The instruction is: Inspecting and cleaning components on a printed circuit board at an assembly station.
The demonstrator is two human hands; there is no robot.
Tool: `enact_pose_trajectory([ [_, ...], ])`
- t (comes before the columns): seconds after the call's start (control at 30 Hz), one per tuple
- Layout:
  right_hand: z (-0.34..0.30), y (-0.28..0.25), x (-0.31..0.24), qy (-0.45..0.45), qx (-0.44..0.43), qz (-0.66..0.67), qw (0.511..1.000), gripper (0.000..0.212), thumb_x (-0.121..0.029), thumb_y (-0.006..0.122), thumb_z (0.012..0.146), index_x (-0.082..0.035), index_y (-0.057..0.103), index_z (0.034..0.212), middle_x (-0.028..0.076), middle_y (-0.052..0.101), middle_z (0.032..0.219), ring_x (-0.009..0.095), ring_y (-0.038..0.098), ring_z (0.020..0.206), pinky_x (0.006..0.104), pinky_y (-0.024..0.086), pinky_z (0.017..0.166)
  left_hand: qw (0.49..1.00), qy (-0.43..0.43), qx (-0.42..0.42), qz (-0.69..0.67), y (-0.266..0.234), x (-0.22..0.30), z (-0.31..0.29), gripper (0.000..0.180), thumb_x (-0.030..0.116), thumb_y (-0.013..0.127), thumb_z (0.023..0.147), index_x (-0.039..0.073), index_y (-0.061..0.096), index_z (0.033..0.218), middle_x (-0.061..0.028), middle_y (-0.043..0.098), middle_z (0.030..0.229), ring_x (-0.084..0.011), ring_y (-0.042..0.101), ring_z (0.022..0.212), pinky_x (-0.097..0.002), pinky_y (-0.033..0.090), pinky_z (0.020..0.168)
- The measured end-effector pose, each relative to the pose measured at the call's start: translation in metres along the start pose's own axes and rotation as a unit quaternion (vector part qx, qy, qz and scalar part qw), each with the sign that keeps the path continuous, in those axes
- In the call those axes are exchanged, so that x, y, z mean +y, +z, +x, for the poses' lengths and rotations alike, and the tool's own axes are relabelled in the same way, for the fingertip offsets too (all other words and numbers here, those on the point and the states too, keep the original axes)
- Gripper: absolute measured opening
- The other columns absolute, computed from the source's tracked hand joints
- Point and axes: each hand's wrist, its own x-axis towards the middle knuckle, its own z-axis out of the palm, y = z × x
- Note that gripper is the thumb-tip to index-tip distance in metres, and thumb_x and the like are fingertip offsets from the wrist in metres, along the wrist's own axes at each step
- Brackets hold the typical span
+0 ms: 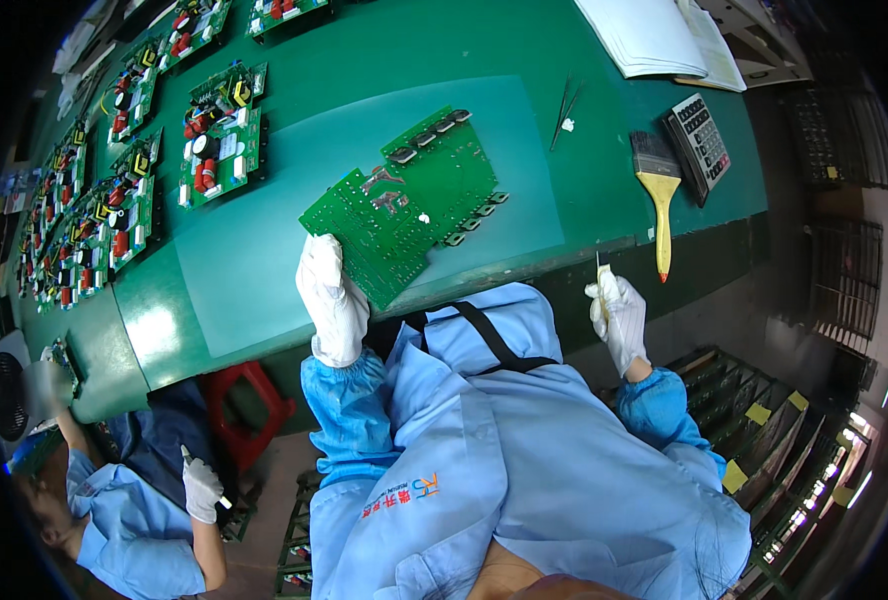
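Note:
My left hand (332, 305), in a white glove, grips the lower left edge of a green circuit board (434, 190). The board is tilted above the near part of the table, solder side toward me, with black parts showing along two edges. Over past the table's front edge, my gloved right hand (624, 325) is closed around a slim tool (604, 278) with a pale handle and a thin pointed tip. Its exact kind cannot be made out. The tool is apart from the board.
Several populated circuit boards (221, 145) stand on the green table (394, 50) at left. A brush (658, 200), calculator (702, 145), tweezers (564, 115) and papers (649, 38) lie right. A co-worker (144, 520) sits lower left near a red stool (254, 400); a rack (774, 440) stands right.

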Motion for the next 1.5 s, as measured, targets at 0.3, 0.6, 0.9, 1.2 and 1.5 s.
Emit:
enact_pose_trajectory([
  [0.3,-0.027,-0.010,0.025,-0.170,0.021,-0.101,0.980,0.039,-0.033,0.042,0.101,-0.003,0.065,0.109,0.001,0.058,0.071,0.006,0.045,0.050,0.0230,0.038,0.048,0.999,0.033,0.002,-0.016,-0.010,-0.009,0.004,0.023,0.020,0.064,0.091,0.001,0.061,0.103,-0.0023,0.060,0.103,-0.0092,0.052,0.098,-0.0266,0.039,0.093],
  [0.6,-0.001,-0.001,0.010,-0.326,0.130,-0.325,0.878,0.026,-0.027,0.049,0.098,-0.007,0.062,0.107,0.016,0.064,0.097,0.037,0.062,0.086,0.0416,0.050,0.075,0.996,0.029,-0.026,-0.076,-0.002,-0.006,0.004,0.030,0.018,0.061,0.094,-0.002,0.059,0.116,-0.0055,0.060,0.115,-0.0113,0.053,0.108,-0.0289,0.038,0.100],
  [0.9,-0.041,0.007,0.030,-0.217,-0.036,-0.111,0.969,0.031,-0.020,0.061,0.093,-0.002,0.062,0.119,0.003,0.065,0.099,0.010,0.058,0.083,0.0246,0.048,0.076,0.994,0.049,-0.020,-0.100,-0.011,-0.015,0.006,0.021,0.016,0.061,0.093,0.001,0.063,0.108,-0.0028,0.062,0.107,-0.0108,0.055,0.102,-0.0268,0.040,0.096],
  [1.2,-0.015,0.039,-0.072,-0.298,-0.132,0.041,0.945,0.036,-0.029,0.046,0.100,-0.004,0.058,0.123,0.003,0.060,0.088,0.004,0.045,0.054,0.0190,0.029,0.045,0.994,0.049,-0.025,-0.098,0.007,0.004,0.002,0.024,0.021,0.059,0.094,0.003,0.063,0.110,-0.0023,0.062,0.109,-0.0120,0.054,0.104,-0.0293,0.038,0.097],
  [1.5,0.023,0.103,-0.125,-0.325,-0.253,-0.002,0.911,0.048,-0.031,0.045,0.101,-0.002,0.045,0.140,0.008,0.057,0.128,0.006,0.058,0.081,0.0182,0.043,0.059,0.981,0.092,-0.152,0.084,-0.003,0.019,0.003,0.063,0.045,0.058,0.087,-0.005,0.054,0.125,-0.0126,0.058,0.127,-0.0210,0.052,0.119,-0.0341,0.033,0.107],
])
